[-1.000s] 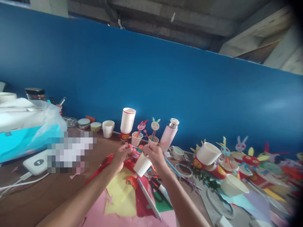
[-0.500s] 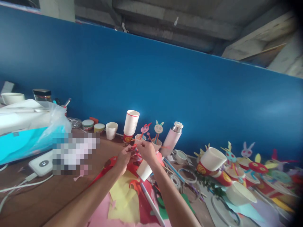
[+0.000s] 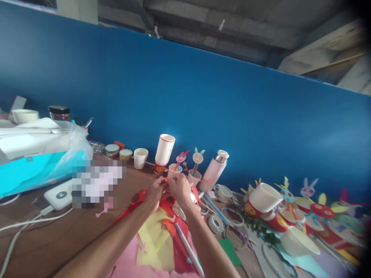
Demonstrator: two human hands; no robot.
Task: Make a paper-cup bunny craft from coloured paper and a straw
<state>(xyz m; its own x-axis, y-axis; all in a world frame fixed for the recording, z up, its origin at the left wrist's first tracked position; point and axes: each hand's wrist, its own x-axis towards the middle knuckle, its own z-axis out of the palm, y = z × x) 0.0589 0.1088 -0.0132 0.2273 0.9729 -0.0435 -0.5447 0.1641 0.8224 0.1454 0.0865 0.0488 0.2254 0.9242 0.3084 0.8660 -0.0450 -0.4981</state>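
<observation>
My left hand (image 3: 155, 193) and my right hand (image 3: 179, 188) meet over the middle of the table, fingers pinched together. A small red-orange piece (image 3: 166, 180) shows at the left fingertips; its kind is too small to make out. What the right fingers hold is hidden behind the hand. Below the right hand, a white paper cup (image 3: 177, 211) is partly covered by the wrist. Just beyond the hands stand two cups with paper animal figures, one with a pink face (image 3: 181, 158) and one with a cream face (image 3: 198, 157). Yellow paper (image 3: 156, 247) lies beneath the forearms.
Stacked paper cups (image 3: 165, 150) and a pink thermos (image 3: 213, 172) stand near the blue partition (image 3: 185, 88). A white-and-purple stick (image 3: 188, 249), a tape roll (image 3: 216, 224) and green paper (image 3: 229, 251) lie nearby. A power bank (image 3: 59, 196) is left; several cup figures crowd the right.
The view has turned slightly left. My hands stay together at the same spot, while the white cup below has shifted and is now more hidden by my right hand.
</observation>
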